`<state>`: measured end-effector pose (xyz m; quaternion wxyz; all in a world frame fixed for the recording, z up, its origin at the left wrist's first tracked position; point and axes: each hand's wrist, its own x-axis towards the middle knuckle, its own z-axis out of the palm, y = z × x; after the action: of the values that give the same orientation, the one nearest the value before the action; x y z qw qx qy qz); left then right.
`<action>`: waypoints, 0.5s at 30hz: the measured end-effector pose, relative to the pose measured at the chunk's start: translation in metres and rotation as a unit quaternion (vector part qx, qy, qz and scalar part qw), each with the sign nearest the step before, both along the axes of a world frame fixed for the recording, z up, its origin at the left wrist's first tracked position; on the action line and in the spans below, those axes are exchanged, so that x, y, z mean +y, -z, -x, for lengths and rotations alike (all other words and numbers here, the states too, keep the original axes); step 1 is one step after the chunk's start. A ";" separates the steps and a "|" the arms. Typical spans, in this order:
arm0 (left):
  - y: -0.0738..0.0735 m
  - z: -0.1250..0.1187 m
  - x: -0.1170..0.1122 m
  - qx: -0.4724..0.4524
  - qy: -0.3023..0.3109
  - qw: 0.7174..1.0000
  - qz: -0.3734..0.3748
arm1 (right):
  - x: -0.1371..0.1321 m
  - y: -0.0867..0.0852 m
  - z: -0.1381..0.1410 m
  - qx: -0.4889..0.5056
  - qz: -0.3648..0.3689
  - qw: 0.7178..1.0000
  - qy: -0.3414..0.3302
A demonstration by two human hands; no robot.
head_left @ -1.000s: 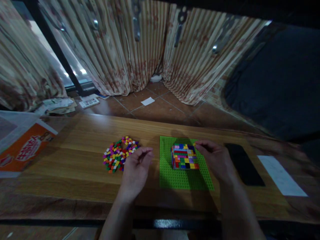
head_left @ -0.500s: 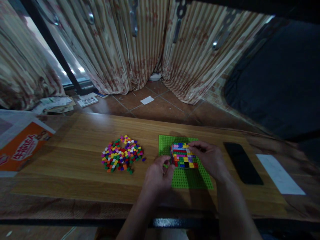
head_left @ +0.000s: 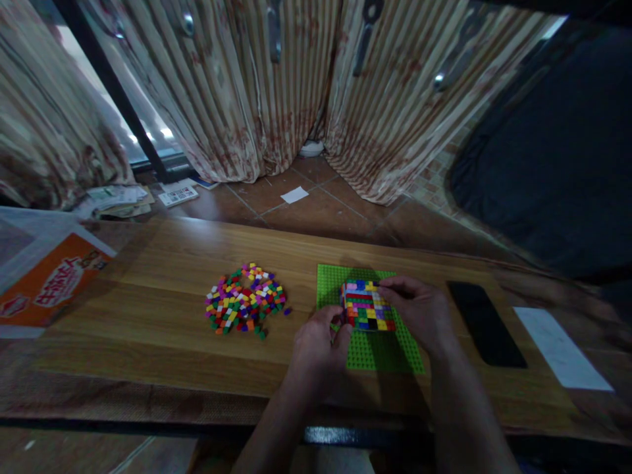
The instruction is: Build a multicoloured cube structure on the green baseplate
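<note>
A block of many-coloured toy bricks stands on a green studded baseplate. My left hand is curled at the block's left side, thumb and fingertips pressed close against it. At the far right corner of the block, my right hand pinches what looks like a small dark toy brick, mostly covered by the fingertips. The top of the block shows rows of red, yellow, blue, white and other bricks. Farther left lies a loose pile of small bricks in mixed colours.
A black phone-like slab lies right of the baseplate, and a white sheet beyond it. An orange and white bag is at the left end of the wooden table. Striped curtains hang behind.
The whole view has shifted slightly, moving the table things a little to the right. Both hands stay at the block, with only small finger movements.
</note>
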<state>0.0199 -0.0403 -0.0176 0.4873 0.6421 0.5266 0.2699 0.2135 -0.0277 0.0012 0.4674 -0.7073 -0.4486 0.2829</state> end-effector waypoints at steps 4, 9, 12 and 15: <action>0.000 -0.001 0.001 0.004 -0.004 1.000 0.000 | 0.002 0.001 0.000 0.009 -0.001 1.000 0.009; -0.001 0.000 0.000 -0.003 -0.005 1.000 0.006 | 0.004 0.003 -0.003 0.019 -0.005 1.000 0.013; -0.002 0.000 0.001 -0.005 0.004 1.000 0.009 | 0.004 0.006 -0.006 0.022 0.008 1.000 0.006; -0.001 -0.001 0.000 -0.010 0.001 1.000 0.010 | 0.005 0.006 -0.006 0.029 0.023 0.999 0.009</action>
<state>0.0206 -0.0401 -0.0170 0.4995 0.6347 0.5240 0.2705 0.2200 -0.0230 -0.0051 0.4657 -0.7135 -0.4221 0.3095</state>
